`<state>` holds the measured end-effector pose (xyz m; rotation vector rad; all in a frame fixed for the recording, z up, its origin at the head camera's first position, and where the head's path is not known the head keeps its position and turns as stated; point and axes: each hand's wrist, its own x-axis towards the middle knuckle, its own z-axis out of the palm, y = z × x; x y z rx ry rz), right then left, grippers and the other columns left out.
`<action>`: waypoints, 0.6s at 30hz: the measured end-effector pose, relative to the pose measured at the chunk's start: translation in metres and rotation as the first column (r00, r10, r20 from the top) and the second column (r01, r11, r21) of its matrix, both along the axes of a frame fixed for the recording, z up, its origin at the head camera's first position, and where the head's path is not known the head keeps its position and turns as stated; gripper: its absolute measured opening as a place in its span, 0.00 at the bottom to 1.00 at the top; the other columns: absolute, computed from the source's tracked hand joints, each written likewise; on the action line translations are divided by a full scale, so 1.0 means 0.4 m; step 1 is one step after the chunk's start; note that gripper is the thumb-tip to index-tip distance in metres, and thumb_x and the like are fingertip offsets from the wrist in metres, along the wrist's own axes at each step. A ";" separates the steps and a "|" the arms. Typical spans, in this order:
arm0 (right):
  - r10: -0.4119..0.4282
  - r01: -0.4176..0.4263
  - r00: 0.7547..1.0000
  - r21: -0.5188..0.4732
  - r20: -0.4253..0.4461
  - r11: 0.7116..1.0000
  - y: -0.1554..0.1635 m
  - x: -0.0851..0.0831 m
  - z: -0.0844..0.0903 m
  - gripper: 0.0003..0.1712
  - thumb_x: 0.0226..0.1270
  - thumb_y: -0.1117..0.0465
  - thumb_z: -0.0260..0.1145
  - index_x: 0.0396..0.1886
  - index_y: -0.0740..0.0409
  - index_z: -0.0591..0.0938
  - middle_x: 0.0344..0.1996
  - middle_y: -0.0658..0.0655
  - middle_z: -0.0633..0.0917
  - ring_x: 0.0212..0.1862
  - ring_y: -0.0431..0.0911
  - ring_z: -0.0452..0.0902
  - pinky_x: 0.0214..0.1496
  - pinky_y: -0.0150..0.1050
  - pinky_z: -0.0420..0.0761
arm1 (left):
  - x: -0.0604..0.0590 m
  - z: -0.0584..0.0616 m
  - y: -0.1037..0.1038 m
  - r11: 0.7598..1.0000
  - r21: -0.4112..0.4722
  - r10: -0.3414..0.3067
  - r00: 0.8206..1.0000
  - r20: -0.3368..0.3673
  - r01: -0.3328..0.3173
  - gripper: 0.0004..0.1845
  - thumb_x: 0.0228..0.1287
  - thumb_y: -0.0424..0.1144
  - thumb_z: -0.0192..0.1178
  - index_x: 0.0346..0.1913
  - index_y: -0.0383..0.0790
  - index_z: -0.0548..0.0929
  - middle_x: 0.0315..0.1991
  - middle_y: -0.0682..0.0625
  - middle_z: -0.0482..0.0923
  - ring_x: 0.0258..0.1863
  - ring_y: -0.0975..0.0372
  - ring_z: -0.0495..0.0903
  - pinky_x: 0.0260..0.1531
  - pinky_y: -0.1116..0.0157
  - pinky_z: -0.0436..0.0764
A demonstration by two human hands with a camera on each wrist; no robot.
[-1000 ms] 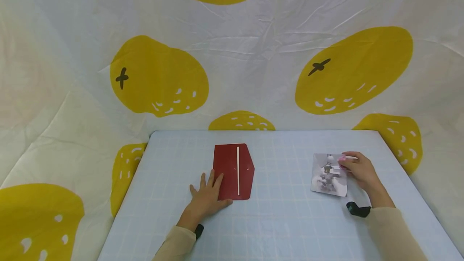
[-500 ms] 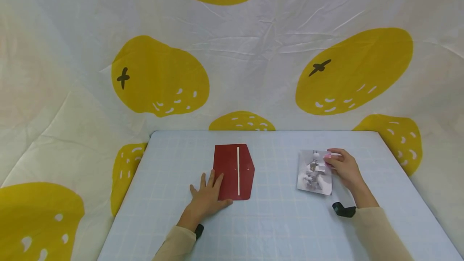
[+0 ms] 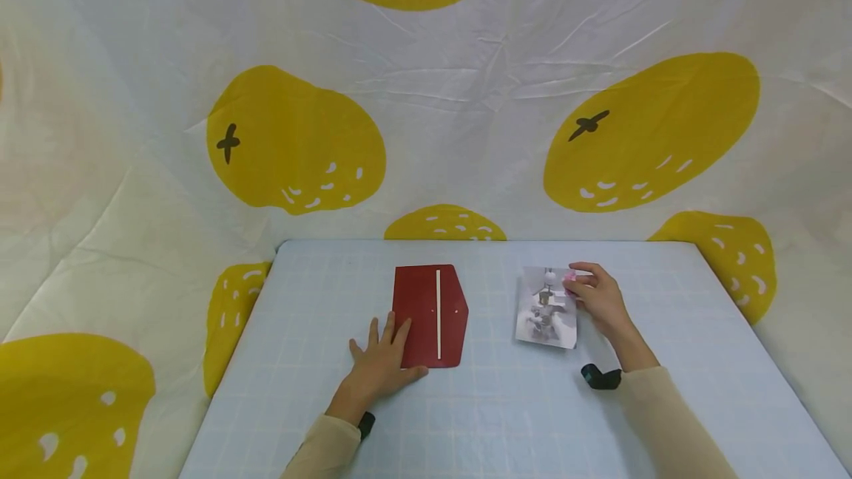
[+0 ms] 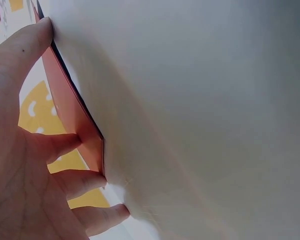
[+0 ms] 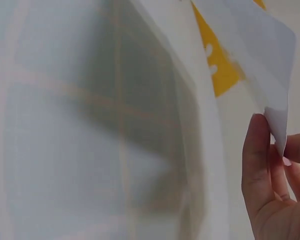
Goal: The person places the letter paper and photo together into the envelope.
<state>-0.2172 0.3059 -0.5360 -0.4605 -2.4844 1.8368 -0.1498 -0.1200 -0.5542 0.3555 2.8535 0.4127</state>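
A red envelope-shaped folder (image 3: 416,294) with a pale strip down it lies flat on the table. My left hand (image 3: 378,368) rests with spread fingers on its lower left corner; the left wrist view shows those fingertips at the edge of the folder (image 4: 72,107). To the right, my right hand (image 3: 601,301) pinches a printed card (image 3: 542,316) by its upper right edge. The card carries a greyish picture with a pink spot by the fingers. In the right wrist view the card's white back (image 5: 260,55) is bent above the thumb and fingers, off the table.
A pale blue checked cloth covers the table (image 3: 492,420). Behind it hangs a white curtain (image 3: 466,131) printed with large yellow fruit. A dark wrist camera (image 3: 601,377) sits under the right wrist.
My right hand has carried the card leftward over the table and slightly farther from me, closer to the red folder. The left hand and the folder have stayed put.
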 end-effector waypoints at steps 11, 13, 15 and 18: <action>0.053 -0.053 0.999 -0.038 -0.005 0.998 -0.089 -0.044 0.016 0.26 0.72 0.63 0.65 0.68 0.58 0.72 0.48 0.63 0.78 0.39 0.46 0.78 0.35 0.34 0.82 | 0.002 -0.001 0.002 1.000 -0.001 -0.001 1.000 -0.003 0.001 0.54 0.55 0.67 0.67 0.79 0.46 0.58 0.78 0.37 0.50 0.74 0.36 0.46 0.58 0.23 0.50; 0.052 -0.053 0.999 -0.041 -0.008 0.998 -0.102 -0.047 0.017 0.26 0.72 0.64 0.66 0.67 0.58 0.73 0.47 0.63 0.78 0.38 0.46 0.77 0.35 0.34 0.82 | 0.002 -0.002 0.002 1.000 -0.005 -0.002 1.000 -0.005 0.002 0.54 0.55 0.67 0.67 0.79 0.46 0.57 0.78 0.37 0.50 0.74 0.36 0.46 0.58 0.23 0.50; 0.056 -0.057 0.998 -0.049 -0.012 0.997 -0.115 -0.050 0.017 0.26 0.72 0.63 0.66 0.67 0.58 0.73 0.47 0.63 0.78 0.39 0.46 0.78 0.36 0.34 0.83 | 0.001 -0.004 0.001 1.000 -0.009 -0.002 1.000 -0.009 0.002 0.54 0.55 0.67 0.67 0.79 0.46 0.57 0.78 0.37 0.50 0.74 0.36 0.47 0.58 0.23 0.50; 0.056 -0.057 0.998 -0.068 -0.017 0.996 -0.134 -0.056 0.015 0.26 0.72 0.63 0.66 0.67 0.58 0.73 0.47 0.63 0.78 0.39 0.45 0.78 0.36 0.34 0.83 | 0.001 -0.005 0.000 1.000 -0.015 -0.002 1.000 -0.013 0.001 0.54 0.54 0.67 0.67 0.79 0.46 0.57 0.78 0.38 0.50 0.74 0.36 0.47 0.58 0.24 0.51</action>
